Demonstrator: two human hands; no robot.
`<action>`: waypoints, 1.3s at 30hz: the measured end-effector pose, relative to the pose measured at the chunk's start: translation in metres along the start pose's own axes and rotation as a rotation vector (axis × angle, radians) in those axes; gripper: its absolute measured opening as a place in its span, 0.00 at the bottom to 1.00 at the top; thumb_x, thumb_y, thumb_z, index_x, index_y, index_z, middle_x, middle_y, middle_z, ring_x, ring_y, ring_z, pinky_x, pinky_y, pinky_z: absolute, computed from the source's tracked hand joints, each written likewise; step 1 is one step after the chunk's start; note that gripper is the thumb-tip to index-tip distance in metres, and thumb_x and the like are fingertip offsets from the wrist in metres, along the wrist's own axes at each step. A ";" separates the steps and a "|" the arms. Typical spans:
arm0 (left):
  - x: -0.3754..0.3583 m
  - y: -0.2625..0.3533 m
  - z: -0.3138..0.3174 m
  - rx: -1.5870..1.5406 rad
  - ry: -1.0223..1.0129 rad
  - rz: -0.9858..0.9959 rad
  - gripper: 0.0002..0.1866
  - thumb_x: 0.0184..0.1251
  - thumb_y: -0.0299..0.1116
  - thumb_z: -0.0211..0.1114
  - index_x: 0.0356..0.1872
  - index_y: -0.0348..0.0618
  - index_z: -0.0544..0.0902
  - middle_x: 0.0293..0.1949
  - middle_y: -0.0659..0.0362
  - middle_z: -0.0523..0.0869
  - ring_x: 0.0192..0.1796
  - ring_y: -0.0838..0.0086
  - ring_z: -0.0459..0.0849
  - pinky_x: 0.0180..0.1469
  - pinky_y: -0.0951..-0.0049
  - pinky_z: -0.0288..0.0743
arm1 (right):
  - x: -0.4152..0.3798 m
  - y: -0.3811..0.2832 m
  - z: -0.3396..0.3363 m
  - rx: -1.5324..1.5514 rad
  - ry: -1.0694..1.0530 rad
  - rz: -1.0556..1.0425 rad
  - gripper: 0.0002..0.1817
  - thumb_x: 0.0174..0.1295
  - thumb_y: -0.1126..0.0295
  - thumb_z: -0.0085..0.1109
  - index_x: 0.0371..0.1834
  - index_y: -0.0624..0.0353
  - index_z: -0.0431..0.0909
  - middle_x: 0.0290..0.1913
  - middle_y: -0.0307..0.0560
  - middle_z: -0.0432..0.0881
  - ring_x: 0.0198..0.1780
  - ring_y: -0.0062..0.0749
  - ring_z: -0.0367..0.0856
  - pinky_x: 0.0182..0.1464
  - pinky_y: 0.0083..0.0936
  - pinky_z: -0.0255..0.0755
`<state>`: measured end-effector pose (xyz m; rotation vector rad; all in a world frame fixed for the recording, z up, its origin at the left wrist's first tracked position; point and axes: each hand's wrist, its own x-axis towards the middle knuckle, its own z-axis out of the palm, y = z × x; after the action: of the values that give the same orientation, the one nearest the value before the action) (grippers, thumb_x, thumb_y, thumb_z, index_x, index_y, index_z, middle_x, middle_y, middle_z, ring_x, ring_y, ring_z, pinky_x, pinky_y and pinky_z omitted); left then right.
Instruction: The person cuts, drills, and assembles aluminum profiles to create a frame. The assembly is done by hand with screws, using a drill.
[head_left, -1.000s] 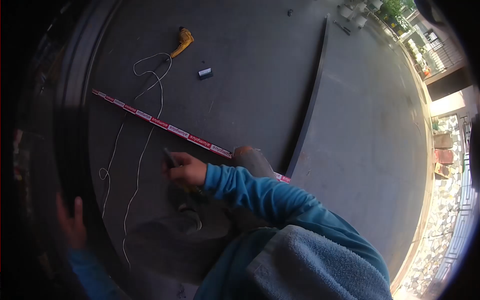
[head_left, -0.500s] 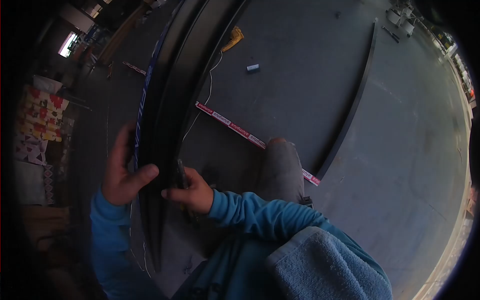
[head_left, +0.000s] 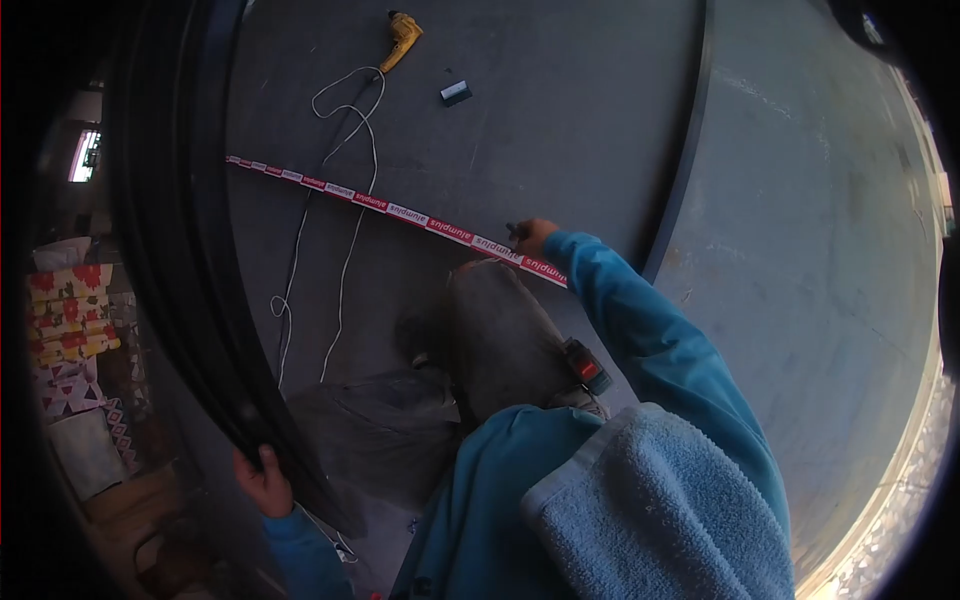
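Note:
My left hand (head_left: 262, 481) grips the lower end of a long dark curved metal profile (head_left: 170, 230) that rises along the left side. My right hand (head_left: 532, 237) reaches forward over my bent knee (head_left: 495, 320) and holds a small dark tool, whose tip touches the red-and-white labelled strip (head_left: 400, 213) lying across the floor. A blue towel (head_left: 650, 510) lies over my right shoulder. Both sleeves are blue.
A yellow power drill (head_left: 402, 28) with a white cord (head_left: 340, 200) lies far ahead, near a small dark block (head_left: 455, 93). A second dark curved profile (head_left: 685, 150) lies on the grey floor to the right. Patterned tiles (head_left: 70, 330) stand at the left. A red-black object (head_left: 587, 366) hangs at my hip.
My right hand left the dark profile and reached forward to the labelled strip. My left hand slid down to the profile's lower end. The view swung right and down.

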<state>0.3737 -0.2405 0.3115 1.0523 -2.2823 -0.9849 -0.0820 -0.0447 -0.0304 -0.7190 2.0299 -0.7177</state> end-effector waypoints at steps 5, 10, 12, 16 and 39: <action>0.023 -0.013 -0.031 0.129 0.024 0.014 0.22 0.77 0.38 0.54 0.63 0.31 0.70 0.56 0.52 0.78 0.55 0.71 0.76 0.60 0.70 0.67 | 0.013 0.028 0.046 -0.110 0.037 0.156 0.25 0.55 0.56 0.61 0.57 0.52 0.80 0.50 0.53 0.84 0.55 0.47 0.81 0.58 0.37 0.73; 0.050 -0.068 -0.070 0.400 0.052 -0.059 0.26 0.78 0.43 0.51 0.66 0.31 0.67 0.63 0.49 0.70 0.62 0.64 0.72 0.65 0.66 0.65 | 0.038 0.036 0.041 -0.099 -0.084 0.201 0.25 0.55 0.56 0.62 0.56 0.52 0.80 0.50 0.53 0.84 0.53 0.48 0.82 0.56 0.38 0.74; 0.072 -0.091 -0.075 0.098 -0.068 -0.133 0.25 0.78 0.42 0.50 0.66 0.32 0.67 0.63 0.48 0.70 0.62 0.63 0.71 0.65 0.64 0.65 | 0.049 0.041 0.037 -0.067 -0.177 0.197 0.23 0.55 0.57 0.62 0.54 0.53 0.80 0.48 0.54 0.85 0.50 0.48 0.83 0.55 0.38 0.74; 0.128 -0.126 -0.079 -1.072 -0.445 -0.452 0.23 0.79 0.41 0.46 0.66 0.38 0.65 0.62 0.45 0.70 0.62 0.60 0.71 0.65 0.58 0.66 | 0.042 0.037 0.032 0.000 -0.178 0.198 0.22 0.56 0.57 0.62 0.53 0.53 0.80 0.46 0.55 0.85 0.48 0.49 0.84 0.53 0.39 0.75; 0.301 -0.146 0.111 -0.109 -0.582 -0.581 0.25 0.74 0.43 0.54 0.64 0.38 0.68 0.59 0.44 0.75 0.61 0.55 0.74 0.63 0.57 0.67 | 0.048 0.032 0.021 0.103 -0.173 0.080 0.15 0.54 0.70 0.61 0.47 0.57 0.79 0.44 0.52 0.82 0.40 0.51 0.83 0.43 0.39 0.79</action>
<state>0.1870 -0.4962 0.1567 1.5879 -2.3415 -1.8264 -0.0945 -0.0617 -0.0876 -0.6152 1.8406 -0.6842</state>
